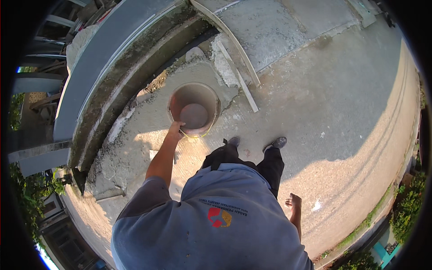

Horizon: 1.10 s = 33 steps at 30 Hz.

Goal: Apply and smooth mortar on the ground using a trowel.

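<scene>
A large round bucket (173,105), coated with grey-brown cement inside, is in front of me with its mouth toward me. My left hand (177,129) grips its near rim, fingers over the edge. A thin yellowish handle (200,135) hangs along the near side of the bucket. My right hand (294,202) hangs low beside my right leg, fingers loosely curled and slightly apart, with nothing visible in it. Wet-looking grey cement (191,72) lies around the far side of the bucket.
Beyond the bucket lie a narrow board (237,76) and a longer curved-looking plank (234,38) edging a grey concrete slab (274,27). A gutter (121,85) with raised walls runs along the left. A small flat tool (110,194) lies at lower left. My shoes (279,142) stand on rough pavement.
</scene>
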Motion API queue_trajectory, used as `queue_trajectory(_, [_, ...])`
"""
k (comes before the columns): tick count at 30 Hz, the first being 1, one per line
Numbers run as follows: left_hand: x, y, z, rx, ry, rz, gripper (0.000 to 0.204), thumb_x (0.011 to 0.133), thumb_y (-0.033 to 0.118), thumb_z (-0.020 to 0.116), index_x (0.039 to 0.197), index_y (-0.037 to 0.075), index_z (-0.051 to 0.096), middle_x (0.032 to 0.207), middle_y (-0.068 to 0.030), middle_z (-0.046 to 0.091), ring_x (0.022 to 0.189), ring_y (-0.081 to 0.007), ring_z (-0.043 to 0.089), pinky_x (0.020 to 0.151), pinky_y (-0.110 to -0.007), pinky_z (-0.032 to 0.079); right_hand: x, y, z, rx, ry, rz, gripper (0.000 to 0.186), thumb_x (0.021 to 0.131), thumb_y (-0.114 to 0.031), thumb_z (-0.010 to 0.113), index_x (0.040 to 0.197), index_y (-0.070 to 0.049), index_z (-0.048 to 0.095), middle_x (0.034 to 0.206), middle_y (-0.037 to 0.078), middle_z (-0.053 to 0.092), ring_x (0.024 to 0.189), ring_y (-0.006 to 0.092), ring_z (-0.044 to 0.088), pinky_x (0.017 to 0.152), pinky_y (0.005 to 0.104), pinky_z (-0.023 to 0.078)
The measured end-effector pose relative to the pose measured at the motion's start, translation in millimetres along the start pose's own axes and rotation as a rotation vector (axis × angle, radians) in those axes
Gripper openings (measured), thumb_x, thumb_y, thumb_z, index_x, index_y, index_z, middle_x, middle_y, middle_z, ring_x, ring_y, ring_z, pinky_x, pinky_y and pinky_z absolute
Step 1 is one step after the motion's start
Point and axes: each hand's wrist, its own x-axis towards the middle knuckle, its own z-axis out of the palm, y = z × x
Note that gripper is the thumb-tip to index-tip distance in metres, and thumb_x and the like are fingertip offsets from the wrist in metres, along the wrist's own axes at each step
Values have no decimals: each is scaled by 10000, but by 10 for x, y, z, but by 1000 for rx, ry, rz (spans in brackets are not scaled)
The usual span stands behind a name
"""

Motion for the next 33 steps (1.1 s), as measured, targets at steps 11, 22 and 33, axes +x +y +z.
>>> queue_trajectory(11, [175,-428,2193,13,248,-47,464,773,9,545,1223,9,435,1191,-121,491,1061,-299,512,799,-499,517,1177,-2964,-1118,-7,-48,-194,289,875,-246,567,997,16,586,726,192,629,545,261,614,490,394,549])
queue_trajectory(22, [499,-1073,3727,-76,360,-233,361,752,-4,558,1107,4,489,1052,-127,556,907,-301,586,766,-454,547,1991,-6551,-1577,-130,-108,-440,262,857,-240,563,935,8,595,676,163,624,522,247,616,476,378,539])
queue_trajectory(33, [1700,299,6818,-139,240,-130,438,757,11,533,1181,-15,424,1134,-192,502,966,-370,568,767,-509,535,2543,-8902,-1660,-183,-84,-202,313,875,-248,573,1048,12,570,775,227,635,593,309,637,532,435,568])
